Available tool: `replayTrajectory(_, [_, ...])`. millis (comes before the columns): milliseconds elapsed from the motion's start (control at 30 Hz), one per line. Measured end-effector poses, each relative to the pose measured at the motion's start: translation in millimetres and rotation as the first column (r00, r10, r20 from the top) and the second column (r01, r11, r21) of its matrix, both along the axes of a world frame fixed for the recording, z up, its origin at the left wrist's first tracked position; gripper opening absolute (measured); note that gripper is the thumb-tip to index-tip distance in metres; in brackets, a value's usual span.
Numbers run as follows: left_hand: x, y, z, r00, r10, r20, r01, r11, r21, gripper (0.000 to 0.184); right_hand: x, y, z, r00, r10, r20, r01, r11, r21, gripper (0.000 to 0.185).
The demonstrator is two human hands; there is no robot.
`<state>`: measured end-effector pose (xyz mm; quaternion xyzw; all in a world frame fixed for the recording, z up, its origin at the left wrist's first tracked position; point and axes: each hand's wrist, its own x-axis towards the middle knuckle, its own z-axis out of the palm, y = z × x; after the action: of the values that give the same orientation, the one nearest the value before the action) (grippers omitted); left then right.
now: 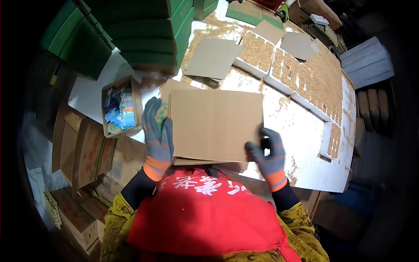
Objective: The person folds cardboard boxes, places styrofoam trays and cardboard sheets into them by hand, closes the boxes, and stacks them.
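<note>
A plain brown cardboard box [216,124] with its top panels closed sits in front of my body, a seam running down its middle. My left hand [158,135], in a grey and orange glove, lies along the box's left side with fingers stretched out. Beside those fingers shows a small tan piece with green print [162,112], partly hidden. At the lower right edge of the box, my right hand [267,155], gloved the same way, has its thumb and fingers apart and bent. The thumb overlaps the box's edge.
White trays [279,85] filled with brown crumbly material line the table's right side. Grey cardboard sheets [214,56] lie farther back. Green boxes [148,30] are stacked at the left, near an open carton [136,100] of small packets. Another person's gloved hand [283,12] shows at the top.
</note>
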<state>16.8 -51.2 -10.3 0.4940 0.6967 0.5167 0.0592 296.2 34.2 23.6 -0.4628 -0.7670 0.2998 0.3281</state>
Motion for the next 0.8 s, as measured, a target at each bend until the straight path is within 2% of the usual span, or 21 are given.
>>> replayTrajectory(33, [-0.3, 2.1, -8.0, 1.0, -0.008, 0.024, 0.009, 0.999, -0.04, 0.053, -4.1, 1.5, 1.0, 0.934, 0.08, 0.348, -0.158, 0.966, 0.203, 0.044])
replayTrajectory(67, [-0.4, 3.7, -21.2, 0.999, -0.015, 0.049, 0.019, 0.997, -0.079, 0.056, -9.1, 1.7, 4.4, 0.895, 0.039, 0.444, -0.147, 0.966, 0.211, 0.032])
replayTrajectory(133, [-0.4, 4.2, -51.7, 0.996, -0.059, 0.071, 0.068, 0.989, -0.129, 0.068, -15.6, 12.7, 13.7, 0.855, 0.113, 0.506, -0.272, 0.928, 0.254, 0.033])
replayTrajectory(167, [1.6, 2.6, -42.0, 0.984, -0.078, 0.16, 0.109, 0.975, -0.193, 0.068, -19.9, 17.7, 18.1, 0.831, 0.146, 0.537, -0.332, 0.904, 0.268, 0.034])
replayTrajectory(200, [0.6, 2.8, -45.1, 0.982, -0.093, 0.165, 0.128, 0.968, -0.215, 0.069, -29.3, 20.2, 24.6, 0.775, 0.307, 0.552, -0.415, 0.907, 0.079, 0.04])
replayTrajectory(233, [-1.6, 2.4, -50.0, 0.98, -0.107, 0.171, 0.146, 0.96, -0.239, 0.069, -35.4, 19.7, 19.7, 0.721, 0.366, 0.588, -0.486, 0.873, 0.053, 0.05])
replayTrajectory(300, [-7.3, 3.4, -52.3, 0.963, -0.123, 0.238, 0.178, 0.959, -0.222, 0.064, -47.1, 23.7, 9.0, 0.504, 0.382, 0.775, -0.516, 0.852, -0.085, 0.059])
replayTrajectory(333, [-9.0, 2.8, -54.7, 0.953, -0.125, 0.275, 0.187, 0.959, -0.214, 0.062, -48.4, 28.4, 2.8, 0.486, 0.432, 0.76, -0.519, 0.842, -0.146, 0.061])
replayTrajectory(433, [-11.0, -2.7, -70.1, 0.983, -0.091, 0.157, 0.13, 0.955, -0.266, 0.068, -52.3, 41.7, -18.7, 0.438, 0.575, 0.692, -0.528, 0.787, -0.319, 0.066])
replayTrajectory(500, [-10.1, -2.8, -73.8, 0.983, -0.099, 0.154, 0.138, 0.952, -0.272, 0.062, -52.0, 51.9, -31.4, 0.425, 0.64, 0.64, -0.53, 0.749, -0.398, 0.069])
replayTrajectory(567, [-6.5, 4.3, -72.4, 0.972, -0.146, 0.184, 0.186, 0.957, -0.223, 0.057, -52.0, 54.3, -52.7, 0.423, 0.602, 0.678, -0.511, 0.776, -0.37, 0.065])
replayTrajectory(600, [-6.5, 8.8, -75.3, 0.882, -0.127, 0.453, 0.207, 0.969, -0.132, 0.054, -52.8, 56.6, -55.9, 0.436, 0.593, 0.677, -0.52, 0.78, -0.347, 0.062])
replayTrajectory(633, [-7.0, 9.0, -78.3, 0.719, -0.123, 0.684, 0.212, 0.976, -0.047, 0.052, -51.0, 52.4, -59.0, 0.456, 0.588, 0.668, -0.524, 0.784, -0.333, 0.058])
replayTrajectory(700, [-20.6, 10.0, -77.0, 0.636, -0.21, 0.742, 0.304, 0.953, 0.009, 0.048, -28.6, 51.9, -54.3, 0.552, 0.651, 0.521, -0.619, 0.739, -0.267, 0.053])
replayTrajectory(767, [-40.8, -2.0, -49.5, 0.807, -0.373, 0.457, 0.471, 0.874, -0.118, 0.045, -14.7, 46.2, 3.9, 0.803, 0.593, 0.065, -0.504, 0.733, -0.456, 0.058])
replayTrajectory(800, [-42.4, -5.2, -40.3, 0.77, -0.464, 0.437, 0.522, 0.853, -0.015, 0.046, 8.8, 58.8, -0.5, 0.883, 0.46, -0.091, -0.452, 0.785, -0.423, 0.058])
